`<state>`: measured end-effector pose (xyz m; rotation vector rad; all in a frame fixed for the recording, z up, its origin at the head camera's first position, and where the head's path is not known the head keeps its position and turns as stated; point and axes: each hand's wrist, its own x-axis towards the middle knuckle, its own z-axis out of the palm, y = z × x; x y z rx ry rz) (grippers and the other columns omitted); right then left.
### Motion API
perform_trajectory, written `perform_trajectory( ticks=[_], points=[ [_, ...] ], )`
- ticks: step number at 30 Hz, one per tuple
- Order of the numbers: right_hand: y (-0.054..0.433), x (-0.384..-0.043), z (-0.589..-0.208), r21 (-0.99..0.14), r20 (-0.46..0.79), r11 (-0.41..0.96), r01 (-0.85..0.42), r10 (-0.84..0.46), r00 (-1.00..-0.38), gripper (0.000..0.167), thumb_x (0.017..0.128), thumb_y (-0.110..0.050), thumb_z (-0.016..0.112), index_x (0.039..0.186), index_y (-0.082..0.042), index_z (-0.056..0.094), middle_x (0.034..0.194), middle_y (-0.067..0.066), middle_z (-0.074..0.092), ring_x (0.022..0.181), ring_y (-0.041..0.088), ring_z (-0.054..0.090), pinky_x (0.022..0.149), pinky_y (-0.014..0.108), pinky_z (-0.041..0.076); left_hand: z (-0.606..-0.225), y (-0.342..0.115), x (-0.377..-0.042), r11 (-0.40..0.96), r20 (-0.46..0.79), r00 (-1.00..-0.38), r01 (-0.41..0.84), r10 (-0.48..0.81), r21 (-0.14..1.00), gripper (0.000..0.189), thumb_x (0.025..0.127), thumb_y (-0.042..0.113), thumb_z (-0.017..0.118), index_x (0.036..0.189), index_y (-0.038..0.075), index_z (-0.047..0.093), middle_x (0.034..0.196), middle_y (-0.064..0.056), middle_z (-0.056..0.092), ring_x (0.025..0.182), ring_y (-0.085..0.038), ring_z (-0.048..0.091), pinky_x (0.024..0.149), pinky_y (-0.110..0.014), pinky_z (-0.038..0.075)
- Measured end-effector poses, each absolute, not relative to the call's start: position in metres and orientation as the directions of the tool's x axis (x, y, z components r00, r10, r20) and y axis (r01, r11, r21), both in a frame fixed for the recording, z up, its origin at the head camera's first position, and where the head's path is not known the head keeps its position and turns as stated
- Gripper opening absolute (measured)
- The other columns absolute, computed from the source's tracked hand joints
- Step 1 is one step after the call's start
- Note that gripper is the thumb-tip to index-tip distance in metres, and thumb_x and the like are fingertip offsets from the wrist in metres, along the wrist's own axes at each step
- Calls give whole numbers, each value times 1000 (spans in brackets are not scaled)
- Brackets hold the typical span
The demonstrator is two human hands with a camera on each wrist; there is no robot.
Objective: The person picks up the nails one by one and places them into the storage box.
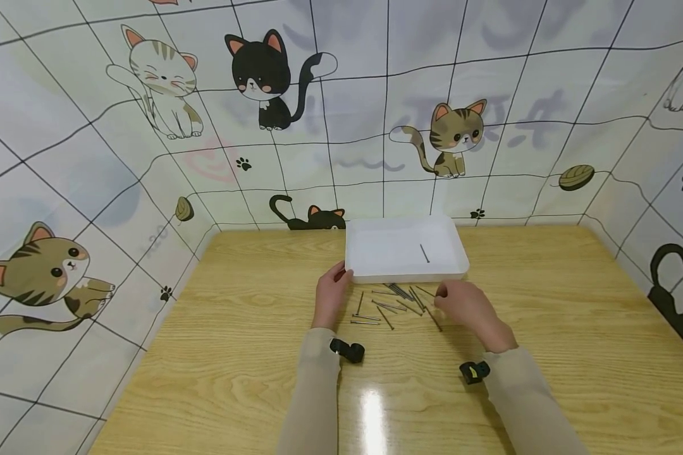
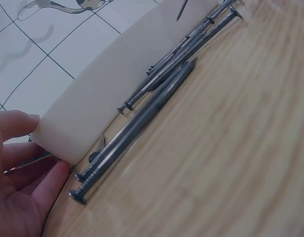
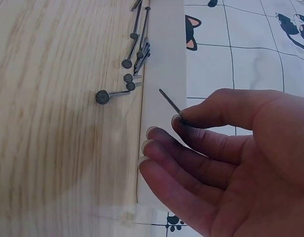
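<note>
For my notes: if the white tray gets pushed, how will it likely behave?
The white tray would probably slide rather than tip: its walls are low and its base broad. It seems stiff, with no visible bend where the left hand touches its corner. The loose nail inside might roll or slide.

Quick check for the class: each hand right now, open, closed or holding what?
Left hand: closed, holding the tray at its near left corner.
Right hand: closed, pinching one nail.
</note>
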<state>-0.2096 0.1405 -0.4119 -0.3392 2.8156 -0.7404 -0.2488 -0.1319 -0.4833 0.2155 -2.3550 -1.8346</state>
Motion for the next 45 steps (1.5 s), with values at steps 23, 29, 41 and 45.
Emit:
perform_trajectory(
  ticks=[23, 29, 41, 45],
  points=[
    [147, -211, -394, -475, 12, 827, -302, -337, -941, 19, 88, -19, 50, 97, -7, 62, 90, 5, 62, 75, 19, 56, 65, 38, 44, -481, -136, -248, 250, 10, -975, -47, -221, 967, 42, 86, 32, 57, 126, 16, 53, 115, -1, 58, 103, -13, 52, 86, -32, 43],
    [148, -217, -389, -463, 73, 817, -344, -351, -933, 19, 88, -20, 52, 96, -7, 62, 87, 4, 62, 76, 18, 56, 66, 37, 45, -480, -135, -247, 229, 15, -978, -34, -207, 973, 42, 87, 29, 56, 126, 14, 52, 116, -3, 58, 104, -14, 52, 86, -33, 42],
    [148, -246, -381, -458, 106, 813, -359, -351, -930, 22, 89, -20, 49, 99, -4, 61, 91, 9, 62, 79, 22, 57, 68, 40, 44, -484, -135, -248, 248, 15, -981, -34, -194, 968, 44, 87, 32, 57, 127, 15, 51, 117, -1, 57, 106, -13, 51, 88, -32, 42],
    [145, -258, -383, -448, 80, 821, -355, -359, -930, 24, 89, -21, 47, 101, -5, 60, 95, 10, 62, 79, 22, 57, 69, 40, 44, -483, -134, -248, 256, 22, -982, -27, -186, 966, 44, 87, 34, 56, 128, 17, 51, 118, -1, 57, 107, -13, 51, 88, -32, 41]
  ],
)
